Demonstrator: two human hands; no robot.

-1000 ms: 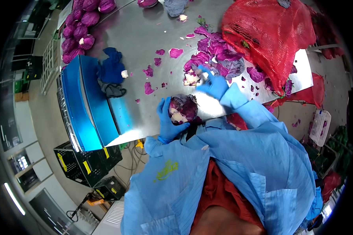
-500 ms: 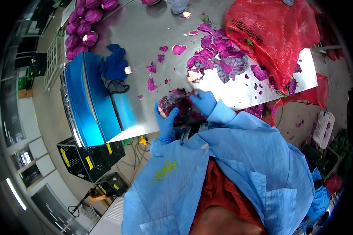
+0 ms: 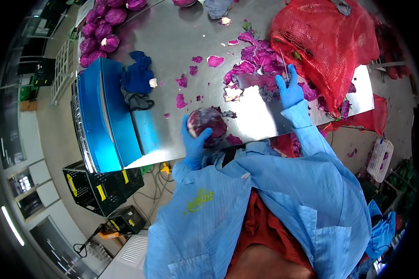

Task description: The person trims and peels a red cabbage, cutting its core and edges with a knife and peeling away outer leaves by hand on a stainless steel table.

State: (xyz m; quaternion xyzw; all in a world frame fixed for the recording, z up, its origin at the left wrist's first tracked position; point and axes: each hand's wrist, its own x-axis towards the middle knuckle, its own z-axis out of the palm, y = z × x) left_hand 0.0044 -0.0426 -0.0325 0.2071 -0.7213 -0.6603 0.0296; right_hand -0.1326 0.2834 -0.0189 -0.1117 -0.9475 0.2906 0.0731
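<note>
A purple cabbage rests near the front edge of the metal table, with my left hand wrapped round its left and front sides. Farther right, my right hand is raised over the table, thumb and forefinger spread, its other fingers closed round a knife. Only the knife's thin blade shows, pointing away from me; its handle is hidden. A blurred purple leaf is just left of this hand, over a pile of loose leaves. A cut pale piece lies beside the pile.
A red mesh bag covers the table's right part. Whole cabbages are heaped at the far left. Nearer are a blue box and a blue cloth. Black crates and cables are on the floor.
My right hand has moved from the cabbage to the right and away from me. The cabbage's top is now uncovered, still in my left hand. A blurred leaf now shows over the pile.
</note>
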